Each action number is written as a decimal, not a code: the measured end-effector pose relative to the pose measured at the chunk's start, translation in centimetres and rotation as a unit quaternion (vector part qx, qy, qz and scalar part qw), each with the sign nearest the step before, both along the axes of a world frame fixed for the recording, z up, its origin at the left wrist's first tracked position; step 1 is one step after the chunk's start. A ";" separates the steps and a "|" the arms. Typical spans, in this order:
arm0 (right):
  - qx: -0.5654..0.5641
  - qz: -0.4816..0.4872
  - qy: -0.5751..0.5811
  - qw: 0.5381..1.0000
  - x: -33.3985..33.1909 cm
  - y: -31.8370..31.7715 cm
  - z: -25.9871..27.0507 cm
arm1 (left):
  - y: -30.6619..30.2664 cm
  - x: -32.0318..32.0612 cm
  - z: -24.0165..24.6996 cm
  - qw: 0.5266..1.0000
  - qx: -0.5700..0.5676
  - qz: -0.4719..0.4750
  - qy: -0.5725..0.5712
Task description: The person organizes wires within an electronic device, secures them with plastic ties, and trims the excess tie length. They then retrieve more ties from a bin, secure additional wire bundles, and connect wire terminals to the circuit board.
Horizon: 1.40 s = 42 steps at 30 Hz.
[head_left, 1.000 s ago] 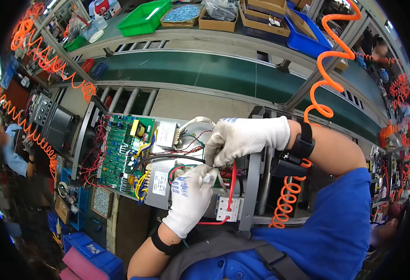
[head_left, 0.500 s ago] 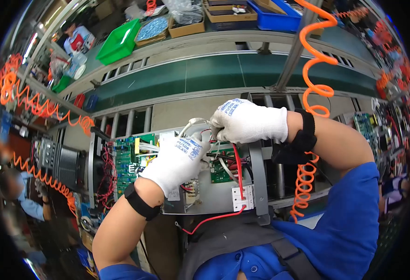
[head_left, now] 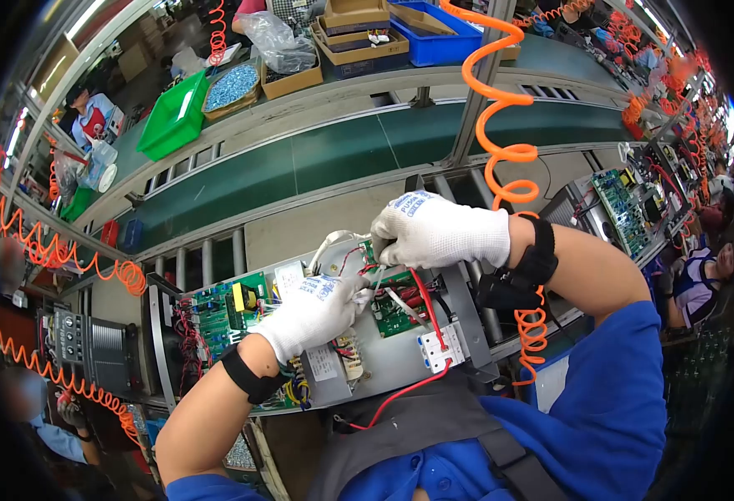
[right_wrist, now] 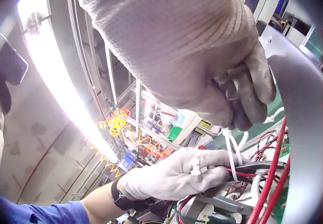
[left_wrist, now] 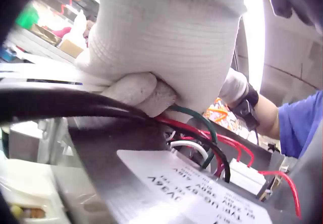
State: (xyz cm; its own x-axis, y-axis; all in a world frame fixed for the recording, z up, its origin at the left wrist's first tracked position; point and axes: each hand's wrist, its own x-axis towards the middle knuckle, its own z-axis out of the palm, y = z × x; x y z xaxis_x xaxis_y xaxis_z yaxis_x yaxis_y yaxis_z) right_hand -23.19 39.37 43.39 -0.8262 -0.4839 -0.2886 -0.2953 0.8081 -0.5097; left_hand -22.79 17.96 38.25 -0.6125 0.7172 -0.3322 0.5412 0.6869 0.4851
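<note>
Gloved, my left hand (head_left: 313, 309) grips a bundle of wires over an open metal chassis (head_left: 367, 367). Black, red and green wires (left_wrist: 207, 125) come out under its fingers in the left wrist view. Spare white cable ties (left_wrist: 45, 73) stick out of the same hand, their small heads (right_wrist: 197, 167) showing between its fingers in the right wrist view. Above and to the right, my right hand (head_left: 434, 231), also gloved, pinches one end of a white cable tie (right_wrist: 232, 156) that runs down to the bundle beside the left fingers. Its fingertips are partly hidden.
Inside the chassis are a green circuit board (head_left: 221, 321) and a white breaker (head_left: 442, 346) with red wires. An orange coiled hose (head_left: 501, 108) hangs close to the right arm. Beyond runs a green conveyor (head_left: 334, 159); a green bin (head_left: 173, 117) stands on the shelf behind.
From close together over the chassis, my hands have moved apart; the right now sits higher with the cable tie. My left hand has turned across the wires. The head view has swung.
</note>
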 end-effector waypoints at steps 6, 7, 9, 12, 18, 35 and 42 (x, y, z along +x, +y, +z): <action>-0.024 0.045 0.003 0.999 -0.3 0.1 -0.1 | 0.2 -0.9 -1.4 0.976 0.124 0.108 -0.139; -0.034 0.055 0.003 0.998 -0.3 0.2 -0.3 | 0.3 -0.8 -1.2 0.977 0.117 0.107 -0.143; -0.063 0.043 -0.004 0.997 -0.3 0.5 -0.9 | 0.3 -0.8 -1.0 0.977 0.120 0.103 -0.141; -0.061 0.049 -0.027 0.997 -0.7 0.9 -0.8 | 0.3 -1.3 -1.7 0.981 0.079 0.107 -0.145; -0.135 0.013 0.009 0.991 0.9 0.8 1.5 | 0.7 -0.6 -0.5 0.988 0.049 0.067 -0.127; -0.318 -0.059 -0.068 0.944 1.4 -0.8 0.8 | 1.2 -0.6 -1.6 0.990 -0.111 -0.079 0.032; -0.186 0.059 0.350 0.916 0.6 -2.7 4.7 | -0.8 -2.8 8.6 0.963 0.243 0.056 0.105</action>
State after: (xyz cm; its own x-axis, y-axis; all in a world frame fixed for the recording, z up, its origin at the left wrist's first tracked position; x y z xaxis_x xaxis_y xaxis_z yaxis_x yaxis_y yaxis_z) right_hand -22.62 36.66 48.09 -0.6808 -0.5395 0.4955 -0.7297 0.5583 -0.3948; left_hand -25.56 17.14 46.86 -0.7126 0.6819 0.1647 0.5975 0.4670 0.6519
